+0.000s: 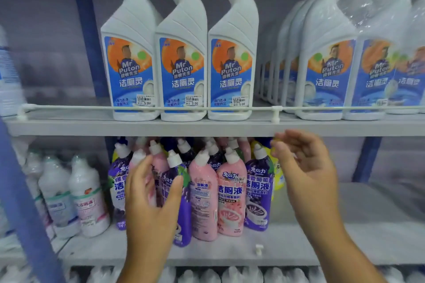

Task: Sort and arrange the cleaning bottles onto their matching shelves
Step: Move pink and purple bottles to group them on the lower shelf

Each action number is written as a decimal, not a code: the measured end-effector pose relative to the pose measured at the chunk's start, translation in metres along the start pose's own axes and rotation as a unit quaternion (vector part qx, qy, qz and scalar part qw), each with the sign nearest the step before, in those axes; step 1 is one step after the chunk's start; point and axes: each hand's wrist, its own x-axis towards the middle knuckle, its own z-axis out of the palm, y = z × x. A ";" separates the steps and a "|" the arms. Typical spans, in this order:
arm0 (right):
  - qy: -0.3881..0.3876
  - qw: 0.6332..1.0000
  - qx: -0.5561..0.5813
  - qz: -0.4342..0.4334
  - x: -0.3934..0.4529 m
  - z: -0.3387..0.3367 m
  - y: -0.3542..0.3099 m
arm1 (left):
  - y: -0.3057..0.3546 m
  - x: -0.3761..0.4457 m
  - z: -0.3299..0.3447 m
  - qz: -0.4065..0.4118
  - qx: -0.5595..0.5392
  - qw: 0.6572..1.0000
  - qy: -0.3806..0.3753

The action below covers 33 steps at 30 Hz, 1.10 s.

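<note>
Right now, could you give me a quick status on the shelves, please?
Left hand open against purple bottle. Right hand open, empty. Pink bottles mixed among purple.

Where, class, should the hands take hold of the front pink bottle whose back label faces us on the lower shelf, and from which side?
Grip the pink bottle around its narrow shoulder just under the white cap, coming from the front and above. It stands upright but is wedged between a purple bottle and another pink one, so its sides are blocked; only the tapered top stands free below the upper shelf.
</note>
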 end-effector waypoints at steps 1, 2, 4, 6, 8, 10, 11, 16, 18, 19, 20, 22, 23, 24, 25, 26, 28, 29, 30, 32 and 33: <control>-0.001 0.999 -0.014 0.042 -0.011 -0.010 0.019 | -0.017 -0.016 0.004 -0.051 -0.011 0.998 -0.022; 0.000 0.996 -0.032 0.083 -0.021 -0.020 0.037 | -0.034 -0.030 0.008 -0.092 -0.019 0.995 -0.035; -0.002 0.987 -0.052 0.151 -0.034 -0.037 0.065 | -0.063 -0.053 0.014 -0.144 -0.020 0.988 -0.051; -0.035 0.978 -0.074 0.192 -0.042 -0.045 0.083 | -0.074 -0.066 0.020 -0.169 -0.003 0.984 -0.057; -0.091 0.967 -0.092 0.219 -0.045 -0.043 0.092 | -0.068 -0.069 0.029 -0.177 0.006 0.983 -0.058; -0.133 0.956 -0.104 0.241 -0.041 -0.033 0.101 | -0.050 -0.062 0.038 -0.160 0.028 0.984 -0.076; -0.144 0.953 -0.115 0.238 -0.037 -0.027 0.105 | -0.039 -0.054 0.042 -0.134 0.050 0.986 -0.087; -0.168 0.954 -0.185 0.168 -0.012 0.003 0.122 | 0.002 0.003 0.071 0.011 0.217 0.970 -0.106; -0.180 0.949 -0.213 0.148 -0.009 0.017 0.125 | 0.006 0.022 0.087 -0.008 0.274 0.955 -0.116; -0.174 0.950 -0.219 0.138 -0.010 0.023 0.127 | 0.005 0.028 0.095 -0.027 0.293 0.948 -0.123; -0.163 0.951 -0.228 0.128 -0.011 0.027 0.129 | 0.004 0.032 0.100 -0.041 0.312 0.940 -0.130; -0.142 0.948 -0.258 0.118 -0.012 0.033 0.132 | 0.002 0.034 0.105 -0.039 0.358 0.923 -0.134; -0.137 0.944 -0.275 0.117 -0.011 0.034 0.134 | 0.001 0.034 0.104 -0.018 0.379 0.916 -0.132; -0.139 0.940 -0.288 0.120 -0.010 0.034 0.134 | -0.001 0.033 0.101 0.014 0.392 0.910 -0.133; -0.146 0.937 -0.291 0.125 -0.009 0.034 0.134 | -0.003 0.033 0.099 0.054 0.394 0.907 -0.136; -0.156 0.936 -0.286 0.136 -0.009 0.033 0.133 | -0.006 0.032 0.096 0.090 0.390 0.905 -0.144; -0.169 0.938 -0.259 0.156 -0.012 0.031 0.132 | -0.013 0.029 0.093 0.129 0.376 0.904 -0.159; -0.170 0.940 -0.249 0.158 -0.014 0.030 0.131 | -0.017 0.028 0.091 0.132 0.359 0.909 -0.165; -0.169 0.942 -0.243 0.157 -0.016 0.030 0.130 | -0.020 0.026 0.089 0.129 0.334 0.918 -0.171; -0.162 0.949 -0.218 0.162 -0.020 0.029 0.126 | -0.024 0.020 0.082 0.119 0.275 0.935 -0.189; -0.157 0.952 -0.205 0.167 -0.023 0.027 0.124 | -0.025 0.018 0.079 0.114 0.248 0.942 -0.194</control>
